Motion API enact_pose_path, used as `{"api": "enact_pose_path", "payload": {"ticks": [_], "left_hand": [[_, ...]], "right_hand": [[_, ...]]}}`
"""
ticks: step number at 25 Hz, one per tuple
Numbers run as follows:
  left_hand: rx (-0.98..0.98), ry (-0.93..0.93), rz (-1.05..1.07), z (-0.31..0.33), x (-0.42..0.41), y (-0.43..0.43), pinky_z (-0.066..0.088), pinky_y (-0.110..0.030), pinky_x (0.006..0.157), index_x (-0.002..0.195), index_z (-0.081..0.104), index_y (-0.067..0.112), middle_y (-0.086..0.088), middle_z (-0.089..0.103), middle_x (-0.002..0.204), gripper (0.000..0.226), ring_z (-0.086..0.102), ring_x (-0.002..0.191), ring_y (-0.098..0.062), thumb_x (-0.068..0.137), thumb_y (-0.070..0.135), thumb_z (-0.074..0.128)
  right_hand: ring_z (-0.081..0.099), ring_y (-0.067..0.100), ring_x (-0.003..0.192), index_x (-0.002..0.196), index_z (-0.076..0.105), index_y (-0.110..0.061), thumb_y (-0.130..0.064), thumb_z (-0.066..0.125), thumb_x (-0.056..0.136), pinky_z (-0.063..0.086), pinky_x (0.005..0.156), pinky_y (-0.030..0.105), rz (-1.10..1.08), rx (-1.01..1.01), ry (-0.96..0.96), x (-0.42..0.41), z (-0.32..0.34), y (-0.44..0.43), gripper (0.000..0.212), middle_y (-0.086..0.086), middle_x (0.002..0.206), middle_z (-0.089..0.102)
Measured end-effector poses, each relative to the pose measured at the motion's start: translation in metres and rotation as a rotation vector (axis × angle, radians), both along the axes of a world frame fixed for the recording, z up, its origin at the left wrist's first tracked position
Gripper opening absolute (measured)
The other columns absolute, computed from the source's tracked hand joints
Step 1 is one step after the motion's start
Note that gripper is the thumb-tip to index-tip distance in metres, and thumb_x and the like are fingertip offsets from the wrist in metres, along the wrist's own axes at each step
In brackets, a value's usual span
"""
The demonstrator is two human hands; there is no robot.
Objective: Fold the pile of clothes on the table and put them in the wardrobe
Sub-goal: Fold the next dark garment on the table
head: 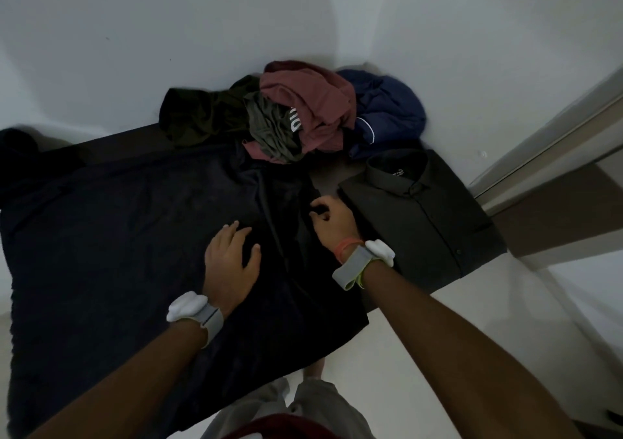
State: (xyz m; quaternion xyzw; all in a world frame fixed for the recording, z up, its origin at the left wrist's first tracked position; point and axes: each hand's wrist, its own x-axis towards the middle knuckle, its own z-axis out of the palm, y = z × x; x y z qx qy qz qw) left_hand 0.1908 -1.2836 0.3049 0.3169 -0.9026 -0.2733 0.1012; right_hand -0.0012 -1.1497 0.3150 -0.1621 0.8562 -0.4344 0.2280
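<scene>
A large black garment (128, 253) lies spread over most of the table (325, 172). My left hand (232, 263) rests flat on it with fingers apart. My right hand (332, 221) pinches a fold of the same black cloth near its right edge. A folded dark shirt (421, 216) with a buttoned collar lies to the right of my right hand. At the back sits an unfolded pile: a maroon garment (310, 101), a grey one (269, 128), a dark olive one (202, 115) and a navy one (387, 111).
White walls meet in a corner behind the pile. A door frame or wardrobe edge (553, 149) runs diagonally at the right. Pale floor (421, 354) shows below the table's near edge, with my legs in grey trousers (303, 401).
</scene>
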Motion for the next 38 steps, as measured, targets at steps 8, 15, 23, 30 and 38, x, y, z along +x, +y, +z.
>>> {"api": "enact_pose_path", "payload": {"ticks": [8, 15, 23, 30, 38], "left_hand": [[-0.26, -0.293, -0.141, -0.019, 0.025, 0.003, 0.01, -0.066, 0.119, 0.158, 0.028, 0.022, -0.005, 0.018, 0.167, 0.079, 0.009, 0.156, -0.027, 0.094, 0.067, 0.029], [-0.282, -0.282, -0.096, -0.017, 0.022, 0.006, 0.016, -0.066, 0.118, 0.153, 0.038, 0.013, -0.01, 0.031, 0.162, 0.083, 0.021, 0.152, -0.029, 0.091, 0.067, 0.035], [-0.288, -0.29, -0.106, -0.023, 0.03, 0.008, 0.01, -0.063, 0.121, 0.159, 0.026, 0.017, -0.006, 0.016, 0.168, 0.082, 0.008, 0.156, -0.027, 0.095, 0.069, 0.027], [-0.319, -0.225, -0.058, -0.019, 0.029, -0.002, 0.024, -0.06, 0.118, 0.148, 0.045, 0.008, -0.016, 0.04, 0.155, 0.08, 0.034, 0.146, -0.032, 0.094, 0.066, 0.035], [-0.324, -0.17, -0.157, -0.007, -0.001, -0.037, 0.02, -0.056, 0.122, 0.154, 0.037, 0.012, -0.011, 0.025, 0.164, 0.075, 0.019, 0.153, -0.03, 0.096, 0.059, 0.033]], "right_hand": [[0.052, 0.038, 0.114, 0.115, 0.072, -0.006, -0.021, 0.061, 0.095, 0.048, 0.093, 0.043, 0.112, 0.319, 0.217, -0.003, -0.001, 0.001, 0.028, 0.018, 0.123, 0.058], [0.062, 0.023, 0.09, 0.087, 0.065, -0.017, -0.051, 0.053, 0.099, 0.045, 0.078, 0.03, 0.004, 0.203, -0.258, 0.015, 0.008, 0.008, 0.038, 0.004, 0.094, 0.067], [0.063, 0.034, 0.09, 0.124, 0.053, -0.012, -0.02, 0.063, 0.085, 0.052, 0.075, 0.041, -0.194, 0.228, 0.216, 0.014, 0.008, 0.044, 0.041, 0.012, 0.104, 0.065], [0.039, 0.03, 0.142, 0.145, 0.051, -0.015, -0.042, 0.045, 0.1, 0.029, 0.118, 0.051, 0.284, 0.257, 0.704, 0.054, -0.015, 0.013, 0.052, 0.01, 0.151, 0.047], [0.006, 0.022, 0.156, 0.158, 0.029, -0.014, -0.061, 0.029, 0.103, 0.013, 0.124, 0.053, 0.347, 0.42, 0.664, 0.061, -0.042, 0.031, 0.073, 0.008, 0.168, 0.015]]}}
